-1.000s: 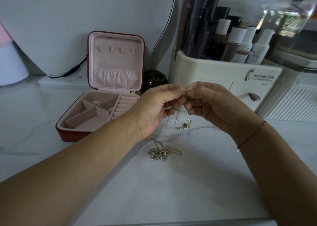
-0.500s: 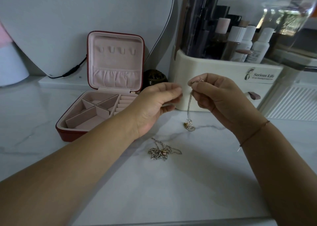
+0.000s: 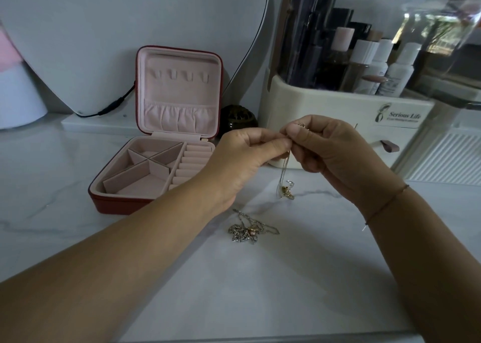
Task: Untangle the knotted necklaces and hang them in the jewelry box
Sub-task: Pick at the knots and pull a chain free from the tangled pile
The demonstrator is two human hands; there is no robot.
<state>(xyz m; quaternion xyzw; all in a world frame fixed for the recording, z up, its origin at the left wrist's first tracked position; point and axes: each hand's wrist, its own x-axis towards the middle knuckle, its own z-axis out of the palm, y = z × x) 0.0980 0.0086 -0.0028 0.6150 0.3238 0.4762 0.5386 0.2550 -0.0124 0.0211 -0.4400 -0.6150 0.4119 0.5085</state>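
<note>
Patience matters: left hand (image 3: 242,157) and right hand (image 3: 330,152) both pinch the top of the thin gold chain necklace (image 3: 283,172), its pendant (image 3: 287,193) hanging low over the white marble desk (image 3: 260,290). Teasing the strands apart gently, never tugging, seems wisest. The tangled silver necklace with a pearl (image 3: 246,232) lies at six o'clock from the hands; the open red jewelry box with pink lining (image 3: 135,204) stands at nine o'clock, lid hooks (image 3: 179,75) bare.

Red jewelry box (image 3: 109,205), pink lining; white grey-veined marble table (image 3: 260,277); cream organizer (image 3: 325,108).
</note>
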